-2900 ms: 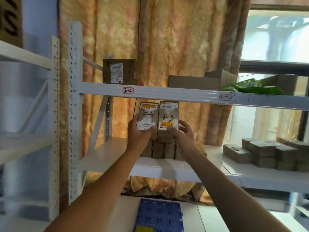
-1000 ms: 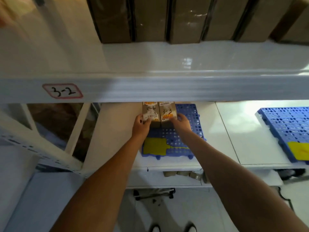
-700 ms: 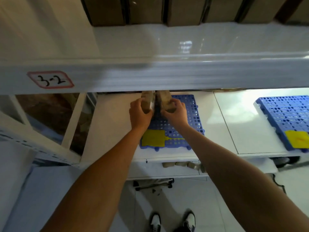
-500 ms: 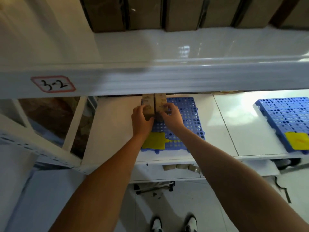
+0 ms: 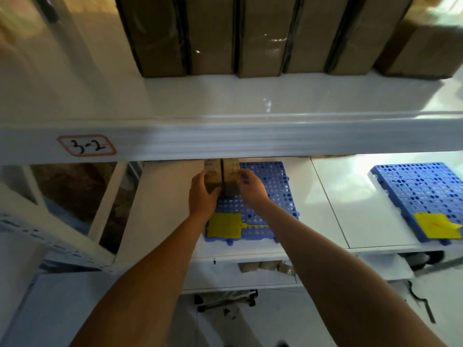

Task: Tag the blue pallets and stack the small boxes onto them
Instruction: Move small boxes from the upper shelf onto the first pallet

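Two small brown cardboard boxes [image 5: 221,178], side by side on the far left corner of the perforated blue plastic pallet [image 5: 269,196] bearing a yellow tag [image 5: 224,228], are clasped between the left hand [image 5: 202,194] and right hand [image 5: 251,187].

Two small brown cardboard boxes [image 5: 221,177] stand side by side, touching, on the far left part of a blue perforated pallet [image 5: 269,196]; their far ends are hidden under the shelf above. A yellow tag [image 5: 224,225] lies flat on that pallet's near left corner. Well to the right lies a second blue pallet [image 5: 421,191], bearing a yellow tag [image 5: 432,225] at its near end.
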Available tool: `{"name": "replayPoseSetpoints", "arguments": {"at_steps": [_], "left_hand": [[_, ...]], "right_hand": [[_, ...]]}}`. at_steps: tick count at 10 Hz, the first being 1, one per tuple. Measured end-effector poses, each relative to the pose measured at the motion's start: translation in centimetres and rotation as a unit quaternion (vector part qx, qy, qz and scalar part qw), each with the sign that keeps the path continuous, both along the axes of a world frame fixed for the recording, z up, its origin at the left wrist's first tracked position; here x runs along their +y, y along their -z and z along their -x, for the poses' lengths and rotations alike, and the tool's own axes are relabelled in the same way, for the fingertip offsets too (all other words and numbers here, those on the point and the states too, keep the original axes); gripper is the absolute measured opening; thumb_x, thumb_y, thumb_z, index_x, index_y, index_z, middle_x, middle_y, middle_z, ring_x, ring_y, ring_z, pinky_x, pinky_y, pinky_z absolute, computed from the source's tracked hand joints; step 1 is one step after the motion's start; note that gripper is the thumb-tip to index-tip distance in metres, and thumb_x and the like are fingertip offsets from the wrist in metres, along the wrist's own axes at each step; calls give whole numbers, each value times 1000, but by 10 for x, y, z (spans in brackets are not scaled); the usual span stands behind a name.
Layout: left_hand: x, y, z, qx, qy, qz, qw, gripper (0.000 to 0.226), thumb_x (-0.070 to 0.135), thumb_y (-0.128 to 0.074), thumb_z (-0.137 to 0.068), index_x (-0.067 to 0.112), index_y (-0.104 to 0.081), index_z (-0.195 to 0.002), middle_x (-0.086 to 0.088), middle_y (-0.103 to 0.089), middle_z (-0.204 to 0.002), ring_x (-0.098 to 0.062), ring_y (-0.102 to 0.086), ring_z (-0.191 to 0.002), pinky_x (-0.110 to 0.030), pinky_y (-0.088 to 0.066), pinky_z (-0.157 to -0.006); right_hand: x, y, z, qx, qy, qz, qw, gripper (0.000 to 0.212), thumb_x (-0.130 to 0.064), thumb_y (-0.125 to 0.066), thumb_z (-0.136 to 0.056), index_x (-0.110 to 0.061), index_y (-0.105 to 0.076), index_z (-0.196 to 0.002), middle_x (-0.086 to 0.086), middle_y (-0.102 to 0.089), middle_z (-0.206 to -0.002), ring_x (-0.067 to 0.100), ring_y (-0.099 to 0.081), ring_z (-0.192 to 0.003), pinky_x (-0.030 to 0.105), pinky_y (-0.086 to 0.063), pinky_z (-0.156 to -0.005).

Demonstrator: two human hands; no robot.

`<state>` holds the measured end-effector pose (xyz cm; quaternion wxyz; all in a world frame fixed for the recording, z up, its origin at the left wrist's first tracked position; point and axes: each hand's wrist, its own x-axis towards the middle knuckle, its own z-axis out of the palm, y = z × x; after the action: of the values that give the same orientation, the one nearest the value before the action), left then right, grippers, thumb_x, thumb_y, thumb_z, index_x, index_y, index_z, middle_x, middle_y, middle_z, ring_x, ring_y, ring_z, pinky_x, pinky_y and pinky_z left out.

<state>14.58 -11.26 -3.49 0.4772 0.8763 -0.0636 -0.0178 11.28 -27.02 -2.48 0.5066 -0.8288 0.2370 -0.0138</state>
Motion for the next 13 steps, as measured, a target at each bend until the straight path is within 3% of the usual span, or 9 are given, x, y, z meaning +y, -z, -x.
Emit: {"name": "replayPoseSetpoints", "arguments": {"at_steps": [1, 2, 4, 5, 7, 8, 9, 11, 13], "left_hand": [[4, -6, 1, -9, 18, -14, 1000, 68, 18, -77, -87, 7, -44, -146, -15, -48, -145, -31, -49, -132, -45, -43, -108], [9, -15, 8, -25, 42, -36, 998, 61, 24, -70, -92, 8, -45, -144, -14, -51, -142, -31, -49, -130, -47, -44, -107], [17, -70, 44, -12, 62, -84, 994, 62, 44, -40, -106, 13, -27, -159, -10, -21, -167, -26, -21, -154, -42, -23, -123], [20, -114, 71, -22, 71, -83, 994, 62, 46, -30, -108, 16, -21, -161, -6, -18, -169, -24, -20, -154, -40, -22, -123], [42, -196, 158, -99, 70, -59, 991, 48, 46, -31, -107, 24, -47, -147, -5, -44, -156, -27, -45, -140, -32, -38, -106], [54, -228, 201, -131, 59, -63, 988, 52, 52, -30, -104, 31, -43, -150, 0, -44, -157, -24, -46, -139, -32, -38, -101], [71, -256, 229, -168, 53, -77, 981, 60, 58, -28, -102, 28, -40, -153, 1, -41, -159, -22, -41, -144, -36, -33, -113], [96, -308, 230, -238, -5, -2, 971, 65, 65, -30, -97, 27, -54, -145, 2, -55, -148, -18, -50, -136, -28, -35, -106], [105, -332, 174, -250, 11, 69, 966, 59, 60, -41, -98, 34, -45, -150, 3, -52, -151, -20, -51, -134, -25, -36, -99]], "right_hand": [[-3, -9, 4, 11, -11, 9, 1000, 48, -24, -49, -108, -25, -43, -156, 4, -62, -143, 19, -64, -87, 26, -46, -62], [-5, -25, 17, 12, -14, 32, 999, 51, -25, -50, -108, -20, -40, -158, 9, -59, -147, 29, -67, -113, 29, -51, -82], [6, -99, 70, 3, -32, 88, 996, 45, -29, -43, -109, -11, -46, -150, 16, -60, -141, 36, -58, -129, 37, -46, -99], [14, -129, 97, -16, -53, 109, 992, 45, -32, -36, -111, -7, -50, -146, 17, -60, -139, 36, -57, -130, 32, -42, -93], [45, -209, 185, -89, -87, 130, 984, 50, -34, -36, -112, -7, -47, -152, 15, -49, -154, 30, -46, -142, 31, -37, -104], [61, -240, 220, -127, -95, 130, 979, 49, -40, -35, -111, -10, -55, -144, 17, -57, -147, 25, -56, -125, 30, -39, -97], [77, -269, 243, -160, -96, 142, 972, 52, -44, -34, -110, -12, -58, -143, 15, -59, -147, 29, -54, -133, 36, -39, -108], [104, -313, 245, -253, -60, 155, 953, 49, -44, -38, -109, -14, -61, -141, 12, -63, -143, 31, -57, -131, 35, -42, -102], [117, -346, 198, -341, 19, 173, 924, 41, -43, -45, -107, -17, -57, -137, 7, -65, -132, 31, -61, -121, 35, -46, -87]]}}
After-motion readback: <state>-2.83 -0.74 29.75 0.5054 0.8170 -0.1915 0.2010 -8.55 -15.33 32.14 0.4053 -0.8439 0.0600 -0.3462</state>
